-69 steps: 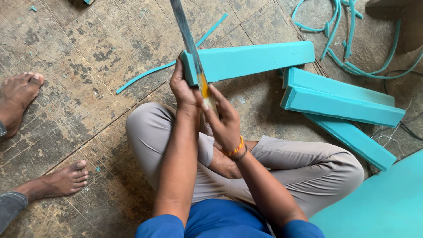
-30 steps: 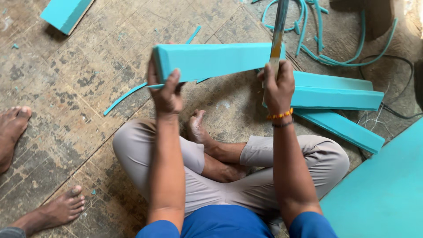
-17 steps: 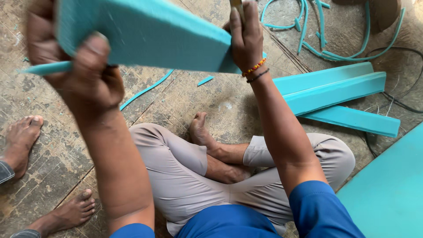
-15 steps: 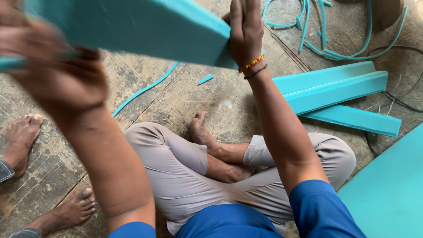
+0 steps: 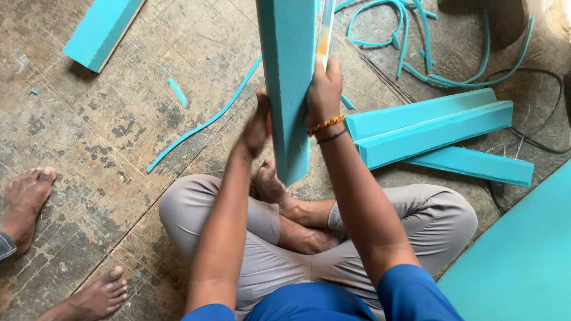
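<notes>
Both hands' fingers (image 5: 324, 77) clasp the upright teal foam block (image 5: 288, 89) between them.

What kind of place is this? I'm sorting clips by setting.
Probably an informal floor workshop for cutting foam: a worn, scratched floor, stacked teal foam blocks, thin foam offcut strips, and a person seated cross-legged holding a foam piece.

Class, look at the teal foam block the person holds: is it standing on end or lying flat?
On end. The teal foam block runs vertically between left hand and right hand.
</notes>
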